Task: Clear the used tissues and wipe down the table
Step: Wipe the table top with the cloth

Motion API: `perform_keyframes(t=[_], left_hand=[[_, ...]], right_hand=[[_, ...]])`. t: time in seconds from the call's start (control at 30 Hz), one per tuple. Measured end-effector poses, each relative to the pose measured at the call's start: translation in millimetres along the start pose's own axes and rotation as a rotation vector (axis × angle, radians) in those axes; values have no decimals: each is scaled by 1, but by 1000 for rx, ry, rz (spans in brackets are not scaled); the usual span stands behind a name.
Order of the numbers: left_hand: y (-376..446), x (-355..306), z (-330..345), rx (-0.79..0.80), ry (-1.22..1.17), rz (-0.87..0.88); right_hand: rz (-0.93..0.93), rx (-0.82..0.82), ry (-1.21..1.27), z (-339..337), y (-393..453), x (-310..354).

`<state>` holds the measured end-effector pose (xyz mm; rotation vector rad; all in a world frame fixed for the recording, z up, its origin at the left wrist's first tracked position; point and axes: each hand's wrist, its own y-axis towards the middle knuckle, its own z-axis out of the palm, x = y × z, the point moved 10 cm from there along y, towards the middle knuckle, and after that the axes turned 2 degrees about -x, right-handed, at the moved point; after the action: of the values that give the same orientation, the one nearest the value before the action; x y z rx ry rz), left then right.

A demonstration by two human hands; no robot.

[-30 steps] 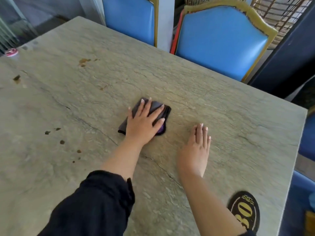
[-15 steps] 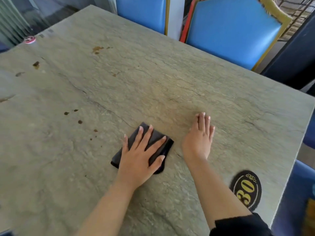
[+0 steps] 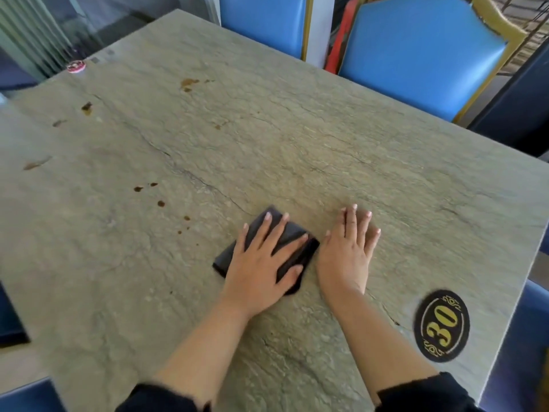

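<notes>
A folded dark cloth lies on the grey-green stone table, near its front middle. My left hand presses flat on the cloth with fingers spread. Right beside it, my right hand rests flat on the bare table top, fingers straight. Brown stains dot the table to the left of the cloth, and more brown stains sit further back. No tissues are in view.
Two blue chairs, one and the other, stand at the far edge. A black oval "30" sticker sits near the front right corner. A small red-and-white cap lies at the far left edge.
My left hand has slid the cloth back toward me and to the right, ending close beside my right hand. The right hand has stayed flat on the table.
</notes>
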<state>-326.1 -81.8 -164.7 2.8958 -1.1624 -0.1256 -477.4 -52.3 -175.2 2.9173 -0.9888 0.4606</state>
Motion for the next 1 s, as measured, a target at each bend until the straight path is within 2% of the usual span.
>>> perform_keyframes(t=[0.1, 0.2, 0.27, 0.37, 0.43, 0.6, 0.67, 0.77, 0.87, 0.93, 1.0], left_hand=[[-33, 32, -4, -14, -14, -75], [-2, 80, -1, -6, -11, -288], [31, 91, 2, 12, -14, -367], [53, 65, 8, 28, 1, -321], [35, 38, 7, 5, 21, -240], [-80, -8, -2, -25, -16, -101], [-125, -6, -3, -15, -13, -87], [-146, 50, -4, 6, -6, -229], [-114, 114, -6, 35, -5, -424], [-93, 127, -3, 67, -11, -470], [-91, 113, -3, 44, -3, -439]], right_hand=[[-25, -3, 9, 1, -20, 6], [-38, -2, 14, 3, -37, 11], [-56, -16, -7, 3, -37, 16], [-64, -28, -35, 4, -32, 19], [-67, -13, -21, 5, -31, 18], [-123, -31, 57, 0, -32, 14], [-110, -34, 106, 1, -50, 15], [-67, -52, 164, 6, -104, 26], [-114, -72, 162, 12, -140, 34], [-151, -88, 164, 15, -140, 33], [-154, -112, 185, 13, -135, 32]])
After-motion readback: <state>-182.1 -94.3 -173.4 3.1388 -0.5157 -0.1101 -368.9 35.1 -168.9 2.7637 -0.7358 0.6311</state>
